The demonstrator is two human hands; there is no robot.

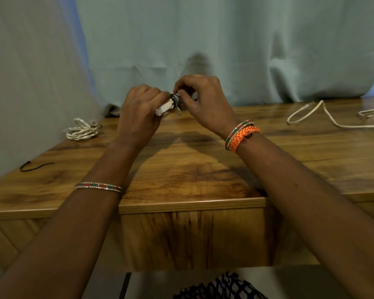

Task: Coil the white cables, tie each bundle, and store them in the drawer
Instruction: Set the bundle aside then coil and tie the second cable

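White cable, folded into a small bundle [165,108], sits in our hands above the far middle of the wooden worktop [192,169]. Our left hand [139,108] curls its fingers round the bundle and grips it. Our right hand [200,98] pinches a black tie [175,97] that is wrapped round the bundle's upper end. Both hands are raised off the worktop, just in front of the pale curtain [225,50].

Near the far left corner lies a coiled white cable [81,131], already bound. A loose black tie [36,166] lies by the left edge, nearer to us. Towards the far right corner an uncoiled white cable [324,117] trails in loops to the right edge. Below the near edge we see the drawer front [192,238], closed.
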